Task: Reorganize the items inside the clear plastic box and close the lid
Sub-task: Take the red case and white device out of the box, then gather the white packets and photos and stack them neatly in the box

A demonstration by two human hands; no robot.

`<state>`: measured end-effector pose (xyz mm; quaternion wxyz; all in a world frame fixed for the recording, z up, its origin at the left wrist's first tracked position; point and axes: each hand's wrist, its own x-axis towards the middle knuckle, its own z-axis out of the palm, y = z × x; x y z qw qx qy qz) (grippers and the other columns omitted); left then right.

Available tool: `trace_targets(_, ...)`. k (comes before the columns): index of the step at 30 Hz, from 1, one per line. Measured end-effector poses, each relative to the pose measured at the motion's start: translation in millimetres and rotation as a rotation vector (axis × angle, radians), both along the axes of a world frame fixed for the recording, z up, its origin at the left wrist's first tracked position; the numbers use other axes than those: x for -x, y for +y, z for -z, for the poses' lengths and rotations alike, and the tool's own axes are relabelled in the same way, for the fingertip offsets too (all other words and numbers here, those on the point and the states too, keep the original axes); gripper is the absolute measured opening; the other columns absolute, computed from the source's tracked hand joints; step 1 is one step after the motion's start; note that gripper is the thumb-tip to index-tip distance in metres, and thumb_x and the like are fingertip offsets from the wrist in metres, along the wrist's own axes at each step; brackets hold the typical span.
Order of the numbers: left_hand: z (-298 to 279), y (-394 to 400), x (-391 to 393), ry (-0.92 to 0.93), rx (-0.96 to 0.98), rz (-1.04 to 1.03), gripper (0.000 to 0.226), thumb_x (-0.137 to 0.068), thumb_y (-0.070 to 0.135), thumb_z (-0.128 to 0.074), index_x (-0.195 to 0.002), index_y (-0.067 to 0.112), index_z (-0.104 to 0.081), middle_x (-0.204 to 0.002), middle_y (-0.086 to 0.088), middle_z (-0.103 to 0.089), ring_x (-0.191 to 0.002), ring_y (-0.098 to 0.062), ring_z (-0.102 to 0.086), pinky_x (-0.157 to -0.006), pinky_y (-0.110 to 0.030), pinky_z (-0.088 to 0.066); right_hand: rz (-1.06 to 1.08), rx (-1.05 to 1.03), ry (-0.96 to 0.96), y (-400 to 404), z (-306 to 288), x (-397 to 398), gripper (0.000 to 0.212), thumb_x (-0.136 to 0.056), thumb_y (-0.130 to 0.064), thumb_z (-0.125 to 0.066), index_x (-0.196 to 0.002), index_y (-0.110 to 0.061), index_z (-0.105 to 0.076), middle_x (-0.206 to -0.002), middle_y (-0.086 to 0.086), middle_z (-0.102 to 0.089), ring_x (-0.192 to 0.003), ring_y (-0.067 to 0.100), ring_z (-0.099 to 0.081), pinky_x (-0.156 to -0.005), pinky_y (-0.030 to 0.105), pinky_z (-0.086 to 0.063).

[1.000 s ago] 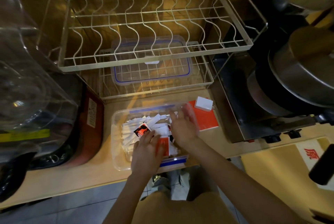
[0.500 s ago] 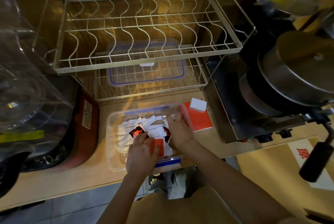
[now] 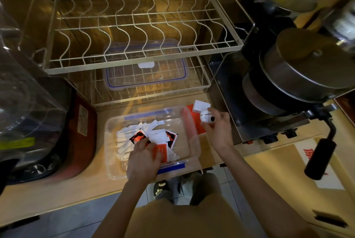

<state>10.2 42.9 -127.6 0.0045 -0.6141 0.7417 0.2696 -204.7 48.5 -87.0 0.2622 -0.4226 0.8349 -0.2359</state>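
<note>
The clear plastic box point(image 3: 115, 168) sits open on the counter in front of me, with blue clips on its near and far rims. Inside lie several white sachets point(image 3: 126, 137) and red-and-black packets point(image 3: 172, 137). My left hand point(image 3: 144, 158) rests inside the box on the packets, fingers over a red packet point(image 3: 162, 152). My right hand point(image 3: 218, 130) is outside the box's right wall and holds a small round white device point(image 3: 207, 118). The clear lid point(image 3: 146, 72) with a blue seal lies on the lower shelf of the wire rack.
A two-tier wire dish rack point(image 3: 134, 26) stands behind the box. A red flat box point(image 3: 196, 118) with a white block point(image 3: 201, 105) on it lies right of the box. A stove with a lidded pot point(image 3: 307, 64) is at right; a clear cover point(image 3: 23, 93) at left.
My right hand has left the box and moved right, now holding the small white device. My left hand stays on the packets. The camera shifted slightly.
</note>
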Motion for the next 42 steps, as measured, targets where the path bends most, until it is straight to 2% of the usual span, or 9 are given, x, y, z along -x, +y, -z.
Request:
trace_targets(6, -2.5, 0.5, -1.0, 0.064, -0.046, -0.033, 0.055, -0.080, 0.043, -0.032, -0.118, 0.016, -0.059, -0.136, -0.003, -0.051, -0.124, -0.022, -0.046, -0.095, -0.034, -0.042, -0.071, -0.129, 0.025, -0.2, 15.9, 5.6, 0.055, -0.083, -0.018, -0.067, -0.133, -0.025, -0.044, -0.132, 0.009, -0.040, -0.115, 0.028, -0.055, -0.099, 0.038, -0.046)
trace_targets(10, -9.0, -0.4, -0.3, 0.233, -0.065, -0.126, 0.025, -0.088, 0.024, -0.050, -0.104, 0.016, -0.067, -0.120, -0.003, -0.063, -0.104, -0.020, -0.058, -0.080, -0.028, -0.043, -0.042, -0.149, 0.035, 0.1, 17.0, 5.5, 0.060, -0.081, -0.023, -0.069, -0.134, -0.021, -0.040, -0.136, 0.008, -0.039, -0.119, 0.028, -0.053, -0.096, 0.041, -0.048)
trace_targets(14, -12.8, -12.7, -12.5, 0.448, -0.085, -0.367, 0.020, -0.088, 0.014, -0.054, -0.099, 0.010, -0.070, -0.107, -0.009, -0.071, -0.089, -0.014, -0.059, -0.078, -0.023, -0.041, -0.066, -0.037, 0.202, 3.3, 1.4, -3.7, 0.042, -0.088, -0.028, -0.059, -0.128, -0.018, -0.047, -0.130, 0.006, -0.046, -0.112, 0.025, -0.057, -0.088, 0.039, -0.052)
trace_targets(17, -6.4, -25.5, -24.6, 0.339, 0.020, -0.330, 0.021, -0.082, 0.010, -0.059, -0.100, 0.009, -0.070, -0.106, -0.014, -0.071, -0.091, -0.026, -0.065, -0.077, -0.030, -0.048, -0.251, 0.114, 0.169, 2.0, -9.1, -26.2, 0.026, -0.093, -0.029, -0.051, -0.116, -0.018, -0.056, -0.116, 0.003, -0.057, -0.099, 0.019, -0.060, -0.074, 0.027, -0.048)
trace_targets(20, 0.5, -34.1, -26.9, 0.219, 0.054, -0.280, 0.031, -0.079, 0.015, -0.065, -0.110, 0.009, -0.064, -0.117, -0.017, -0.063, -0.104, -0.032, -0.058, -0.087, -0.037, -0.047, -0.466, 0.004, 0.060, -5.2, -0.8, -52.4, 0.013, -0.092, -0.021, -0.054, -0.102, -0.016, -0.060, -0.100, 0.002, -0.064, -0.081, 0.012, -0.057, -0.063, 0.018, -0.039)
trace_targets(28, 16.4, -44.1, -16.0, -0.150, -0.023, -0.155, 0.059, -0.083, 0.036, -0.061, -0.132, 0.012, -0.042, -0.138, -0.014, -0.040, -0.127, -0.030, -0.037, -0.102, -0.040, -0.040, -0.644, -0.326, 0.048, -17.0, 44.6, -83.6, 0.043, -0.078, -0.036, -0.070, -0.111, -0.013, -0.057, -0.110, 0.007, -0.065, -0.097, 0.020, -0.061, -0.085, 0.035, -0.053)
trace_targets(32, 16.8, -44.5, -15.6, -0.147, 0.000, -0.182, 0.056, -0.081, 0.035, -0.064, -0.129, 0.014, -0.045, -0.135, -0.013, -0.042, -0.125, -0.030, -0.038, -0.100, -0.042, -0.042, -0.700, -0.343, 0.151, -23.1, 42.5, -86.1, 0.050, -0.076, -0.040, -0.071, -0.113, -0.011, -0.055, -0.113, 0.007, -0.062, -0.102, 0.022, -0.059, -0.079, 0.029, -0.044)
trace_targets(36, 19.2, -41.9, -18.7, -0.100, 0.004, -0.243, 0.063, -0.078, 0.034, -0.068, -0.131, 0.015, -0.041, -0.135, -0.014, -0.043, -0.127, -0.030, -0.037, -0.099, -0.041, -0.041, -0.648, -0.296, 0.104, -19.8, 46.4, -85.4, 0.051, -0.075, -0.036, -0.073, -0.118, -0.015, -0.056, -0.116, 0.004, -0.064, -0.105, 0.020, -0.060, -0.085, 0.030, -0.048)
trace_targets(42, 18.0, -42.7, -22.1, -0.020, 0.041, -0.210, 0.056, -0.080, 0.025, -0.067, -0.132, 0.019, -0.044, -0.135, -0.015, -0.044, -0.123, -0.032, -0.043, -0.099, -0.039, -0.040, -0.540, -0.215, -0.166, -14.8, 43.4, -78.2, 0.021, -0.082, -0.021, -0.069, -0.100, -0.012, -0.064, -0.102, 0.008, -0.070, -0.093, 0.019, -0.065, -0.081, 0.031, -0.053)
